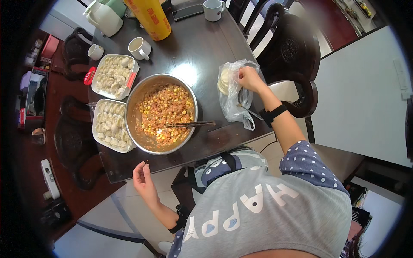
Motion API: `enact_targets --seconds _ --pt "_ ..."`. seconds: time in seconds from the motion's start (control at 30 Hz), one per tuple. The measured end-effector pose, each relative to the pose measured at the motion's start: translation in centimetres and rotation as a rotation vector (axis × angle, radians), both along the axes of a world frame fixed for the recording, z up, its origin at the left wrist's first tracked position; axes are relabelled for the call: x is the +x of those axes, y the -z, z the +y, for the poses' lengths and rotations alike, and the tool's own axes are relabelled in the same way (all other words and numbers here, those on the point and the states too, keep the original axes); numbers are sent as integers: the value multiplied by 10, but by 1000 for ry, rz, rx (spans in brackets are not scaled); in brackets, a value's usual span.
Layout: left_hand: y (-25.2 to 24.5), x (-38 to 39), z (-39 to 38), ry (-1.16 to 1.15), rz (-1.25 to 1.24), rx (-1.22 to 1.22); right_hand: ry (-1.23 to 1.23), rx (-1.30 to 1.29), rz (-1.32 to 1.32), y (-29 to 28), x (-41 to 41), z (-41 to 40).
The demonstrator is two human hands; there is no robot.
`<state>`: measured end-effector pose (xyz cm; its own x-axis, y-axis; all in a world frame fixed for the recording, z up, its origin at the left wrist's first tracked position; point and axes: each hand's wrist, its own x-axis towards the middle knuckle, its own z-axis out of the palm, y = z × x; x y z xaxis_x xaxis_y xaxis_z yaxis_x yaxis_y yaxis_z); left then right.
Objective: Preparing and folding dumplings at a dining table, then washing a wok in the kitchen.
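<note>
My right hand [251,79] is at a clear plastic bag [234,106] on the right of the table, its curled fingers gripping the film. Round dumpling wrappers [223,82] are stacked inside the bag. A metal utensil's handle [255,114] sticks out by the bag's near side. My left hand [143,177] hovers just off the table's front edge, fingers loosely bent and holding nothing. Between the hands stands a steel bowl [193,135] of minced filling [166,113] with corn kernels. Chopsticks [193,124] rest in it, their ends over the rim.
Two white containers [136,71] [98,142] hold rows of dumplings left of the bowl. Behind them are a white mug [139,48], a small cup [95,52], a jug [105,21] and a yellow cylinder [153,19]. A phone [188,13] and another mug [213,11] lie farther back. Carved chairs [287,54] flank the dark table [213,42].
</note>
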<state>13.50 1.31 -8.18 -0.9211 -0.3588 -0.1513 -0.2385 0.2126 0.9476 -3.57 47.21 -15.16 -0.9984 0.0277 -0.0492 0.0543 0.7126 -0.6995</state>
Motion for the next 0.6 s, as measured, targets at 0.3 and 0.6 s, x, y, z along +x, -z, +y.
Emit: enact_targets --seconds 0.3,0.6 --pt "-17 18 27 -104 31 20 118 -316 307 28 20 1" --pt "-43 -9 120 498 6 327 357 -1482 -30 -31 68 21"
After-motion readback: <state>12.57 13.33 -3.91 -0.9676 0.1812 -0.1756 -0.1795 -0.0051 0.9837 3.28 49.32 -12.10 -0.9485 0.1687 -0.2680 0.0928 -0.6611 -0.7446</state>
